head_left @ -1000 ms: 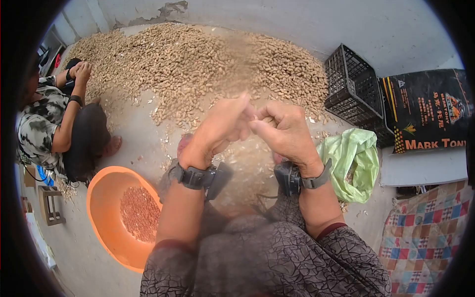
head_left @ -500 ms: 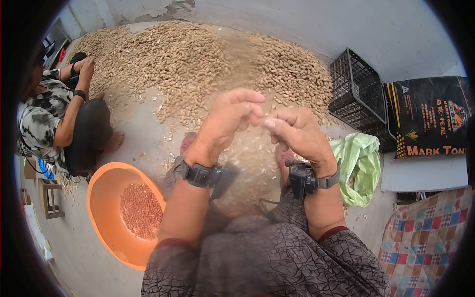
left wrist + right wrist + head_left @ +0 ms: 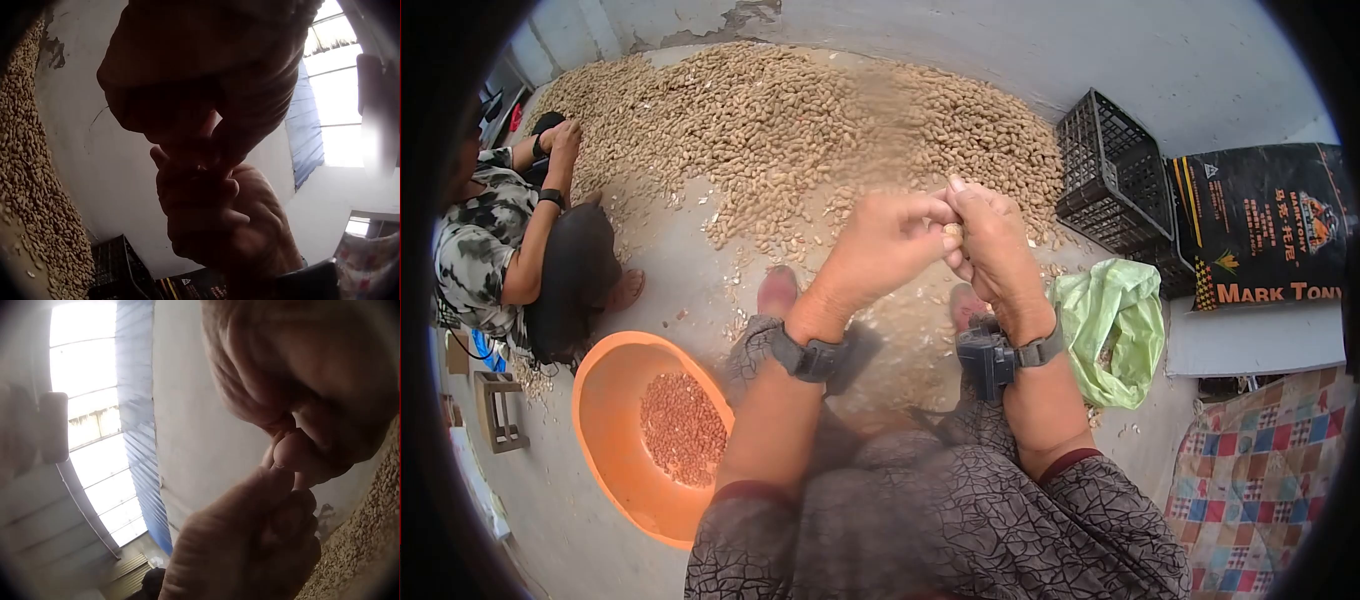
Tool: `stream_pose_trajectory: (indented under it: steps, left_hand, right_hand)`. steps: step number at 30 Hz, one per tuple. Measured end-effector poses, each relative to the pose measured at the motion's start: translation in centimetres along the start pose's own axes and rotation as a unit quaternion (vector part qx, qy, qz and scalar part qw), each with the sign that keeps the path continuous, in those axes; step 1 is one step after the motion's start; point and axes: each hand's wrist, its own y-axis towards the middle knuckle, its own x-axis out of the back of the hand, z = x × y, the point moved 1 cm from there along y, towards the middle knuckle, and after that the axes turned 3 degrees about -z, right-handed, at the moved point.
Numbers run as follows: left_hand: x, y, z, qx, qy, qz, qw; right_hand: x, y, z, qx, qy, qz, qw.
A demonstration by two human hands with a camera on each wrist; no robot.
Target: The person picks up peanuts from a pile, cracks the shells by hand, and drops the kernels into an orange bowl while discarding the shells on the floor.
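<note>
In the head view a small pale peanut (image 3: 951, 231) shows between the two hands. My left hand (image 3: 875, 250) pinches it at the thumb tip, with the fingers bent over it. My right hand (image 3: 1000, 250) meets it from the other side, fingers curled against the peanut and thumb pointing up. Both wrist views show the left hand (image 3: 244, 537) and the right hand (image 3: 219, 219) joined at the fingertips, dark against the light. Fingers hide most of the peanut there. Red shelled peanuts (image 3: 683, 425) lie in an orange basin (image 3: 605, 400) by my left forearm.
A wide heap of unshelled peanuts (image 3: 770, 130) lies along the wall. On the right are a black crate (image 3: 1110, 170), a green plastic bag (image 3: 1105, 330) and a black printed sack (image 3: 1265, 230). Another person (image 3: 510, 240) sits at the left, near a small stool (image 3: 498, 410).
Half a second ago the hands were slightly apart, the left fingers loosely extended. Now they have come together, the left thumb and fingers pinching a peanut against the right fingers.
</note>
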Motion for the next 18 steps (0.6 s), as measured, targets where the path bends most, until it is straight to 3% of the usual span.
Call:
stream_pose_trajectory:
  steps: [2,4,5,7,14,18]
  left_hand:
    - [0.0,0.1,0.3,0.008,0.013,0.001,1.000]
    - [0.2,0.2,1.1,0.053,-0.102,-0.055,0.992]
    - [0.4,0.2,1.2,0.050,-0.101,-0.055,0.992]
    - [0.9,0.1,1.1,0.076,-0.184,-0.111,0.974]
    - [0.6,0.0,0.5,0.051,-0.233,-0.088,0.967]
    - [0.8,0.0,0.9,0.066,-0.253,-0.063,0.963]
  right_hand:
    - [0.0,0.0,-0.1,0.010,-0.001,0.009,1.000]
    - [0.0,-0.1,0.2,0.005,0.047,0.052,0.998]
    - [0.1,-0.2,0.3,0.008,0.047,0.052,0.998]
    - [0.2,-0.4,0.6,0.071,0.082,0.067,0.992]
    - [0.1,-0.8,0.8,0.042,0.090,0.062,0.993]
    - [0.2,-0.7,0.7,0.089,0.009,0.017,0.996]
